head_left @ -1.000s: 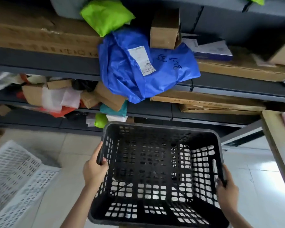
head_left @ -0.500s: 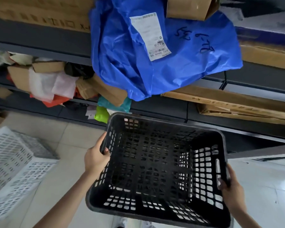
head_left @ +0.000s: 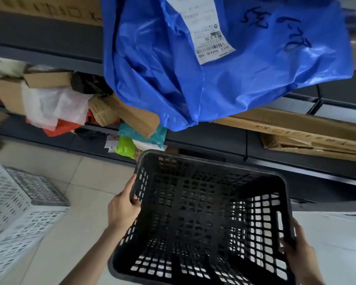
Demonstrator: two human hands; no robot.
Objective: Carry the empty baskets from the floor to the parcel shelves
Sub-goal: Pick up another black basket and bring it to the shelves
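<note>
Gripping the black basket [head_left: 203, 219] by its two short sides, I hold it at six o'clock, above the pale tiled floor [head_left: 74, 233]. My left hand [head_left: 122, 208] curls over its nine o'clock rim, my right hand [head_left: 298, 254] over the four o'clock rim. It is rigid lattice plastic, rectangular, empty, mouth up. Glossy blue bag [head_left: 203, 79] bulges from the dark shelves [head_left: 214, 140] at twelve.

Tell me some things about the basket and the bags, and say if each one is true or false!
1. Both hands hold the black basket. True: left hand, right hand.
2. The black basket is full of parcels. False: it is empty.
3. A big blue bag hangs off a shelf above it. True.
4. The white basket sits on a shelf. False: it is on the floor.
</note>
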